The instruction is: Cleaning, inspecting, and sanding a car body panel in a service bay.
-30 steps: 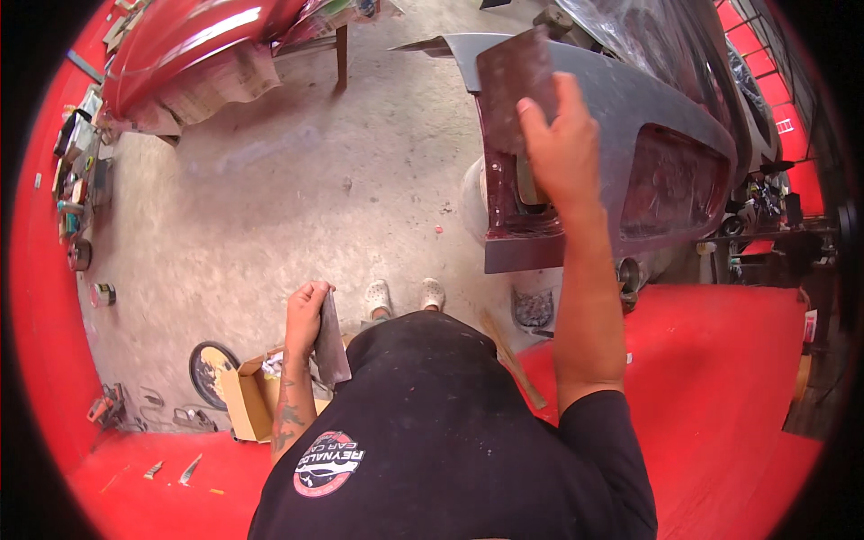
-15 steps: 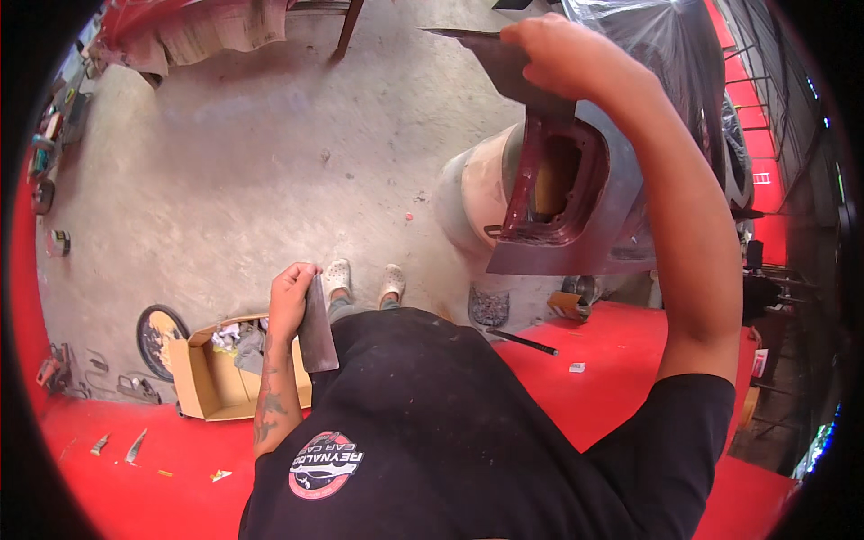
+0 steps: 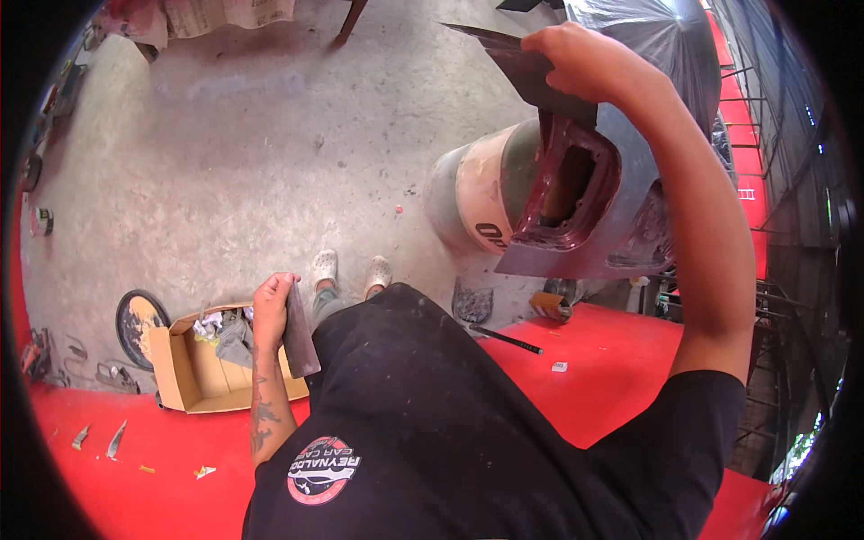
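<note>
Pinched in my left hand [image 3: 273,301] is a thin, dark grey-brown sheet [image 3: 299,333] that looks like sandpaper, hanging beside my shirt. My right arm reaches far forward. At its end, my right hand [image 3: 580,63] lies with bent fingers over a dark flat section [image 3: 531,79] at the far end of a grey car body panel [image 3: 549,261]; its fingertips are partly hidden. A maroon-edged lamp opening [image 3: 569,184] shows in this panel. Underneath, a drum [image 3: 486,180] with a pale band lies behind the panel's left edge.
An open cardboard box [image 3: 193,373] with rags sits left of my feet, beside a round black lid [image 3: 135,326]. A black rod [image 3: 507,339] and a can [image 3: 551,306] lie near the red floor's edge. Plastic sheeting [image 3: 670,36] covers something at far right.
The view has shifted slightly, so the panel and my right hand appear a little farther right. My left hand and its sheet appear slightly farther left. Both hands keep their holds.
</note>
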Demonstrator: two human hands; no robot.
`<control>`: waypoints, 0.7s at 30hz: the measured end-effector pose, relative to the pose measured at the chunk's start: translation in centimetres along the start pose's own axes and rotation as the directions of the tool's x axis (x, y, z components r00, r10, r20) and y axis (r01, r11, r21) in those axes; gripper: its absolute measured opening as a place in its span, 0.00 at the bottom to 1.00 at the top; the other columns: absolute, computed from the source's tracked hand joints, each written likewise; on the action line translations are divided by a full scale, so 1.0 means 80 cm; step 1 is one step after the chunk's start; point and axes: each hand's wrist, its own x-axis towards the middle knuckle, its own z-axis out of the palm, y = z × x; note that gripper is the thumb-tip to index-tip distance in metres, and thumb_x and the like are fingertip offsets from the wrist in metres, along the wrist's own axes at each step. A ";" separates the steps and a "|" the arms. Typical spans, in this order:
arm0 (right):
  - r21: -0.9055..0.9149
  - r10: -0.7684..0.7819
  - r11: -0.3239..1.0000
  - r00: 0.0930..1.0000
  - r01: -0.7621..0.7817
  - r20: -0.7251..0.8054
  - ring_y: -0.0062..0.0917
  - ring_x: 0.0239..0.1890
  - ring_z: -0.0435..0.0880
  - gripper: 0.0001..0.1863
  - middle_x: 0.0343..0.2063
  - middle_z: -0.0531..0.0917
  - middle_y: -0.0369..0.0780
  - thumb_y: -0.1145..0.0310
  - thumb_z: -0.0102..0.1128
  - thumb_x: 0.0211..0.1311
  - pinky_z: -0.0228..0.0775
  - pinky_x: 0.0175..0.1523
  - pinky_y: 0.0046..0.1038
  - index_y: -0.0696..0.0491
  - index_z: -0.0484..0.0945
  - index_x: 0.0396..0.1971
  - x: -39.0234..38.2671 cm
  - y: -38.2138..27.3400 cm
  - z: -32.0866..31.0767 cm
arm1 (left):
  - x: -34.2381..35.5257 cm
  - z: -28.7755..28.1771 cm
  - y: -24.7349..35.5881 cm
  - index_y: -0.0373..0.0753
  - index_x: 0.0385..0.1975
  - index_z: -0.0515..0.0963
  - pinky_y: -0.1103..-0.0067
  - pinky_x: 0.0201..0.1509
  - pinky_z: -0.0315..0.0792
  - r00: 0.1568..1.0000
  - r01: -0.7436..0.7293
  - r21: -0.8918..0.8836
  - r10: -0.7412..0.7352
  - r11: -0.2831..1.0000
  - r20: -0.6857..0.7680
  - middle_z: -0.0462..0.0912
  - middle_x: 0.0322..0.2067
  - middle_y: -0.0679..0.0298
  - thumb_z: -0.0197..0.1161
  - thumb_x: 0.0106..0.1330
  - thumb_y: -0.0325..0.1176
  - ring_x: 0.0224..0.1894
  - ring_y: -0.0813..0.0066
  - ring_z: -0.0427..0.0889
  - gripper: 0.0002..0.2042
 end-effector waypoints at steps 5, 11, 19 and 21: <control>0.120 0.065 0.992 0.960 -0.033 -0.272 0.44 0.49 0.78 0.24 0.44 0.81 0.50 0.75 0.59 0.50 0.69 0.53 0.38 0.57 0.74 0.51 -0.013 0.011 -0.014 | 0.003 -0.004 -0.003 0.36 0.34 0.79 0.88 0.27 0.58 0.999 -0.040 0.038 0.041 0.998 -0.013 0.71 0.22 0.78 0.55 0.70 0.38 0.23 0.92 0.63 0.12; 0.284 0.087 0.957 0.994 -0.065 -0.069 0.39 0.40 0.82 0.15 0.37 0.82 0.48 0.72 0.59 0.51 0.74 0.44 0.34 0.57 0.77 0.41 -0.017 0.017 -0.041 | 0.005 -0.005 0.001 0.35 0.34 0.79 0.88 0.27 0.58 1.000 -0.001 0.035 0.001 0.999 0.004 0.72 0.23 0.77 0.55 0.70 0.38 0.23 0.92 0.64 0.12; 0.416 0.008 0.896 0.931 0.155 -0.365 0.41 0.47 0.79 0.25 0.43 0.80 0.50 0.73 0.62 0.53 0.68 0.55 0.33 0.58 0.72 0.53 -0.019 0.054 -0.001 | 0.006 -0.001 0.009 0.35 0.34 0.79 0.88 0.28 0.58 1.000 -0.010 0.048 0.009 0.999 0.024 0.73 0.23 0.77 0.55 0.70 0.37 0.24 0.92 0.64 0.12; 0.337 0.040 0.941 0.999 -0.029 -0.026 0.34 0.48 0.79 0.26 0.45 0.80 0.47 0.72 0.62 0.54 0.66 0.57 0.30 0.59 0.71 0.55 -0.020 0.026 -0.004 | 0.005 -0.001 0.007 0.35 0.34 0.79 0.88 0.28 0.59 1.000 -0.007 0.044 0.006 0.999 0.015 0.72 0.23 0.77 0.55 0.70 0.37 0.24 0.92 0.64 0.11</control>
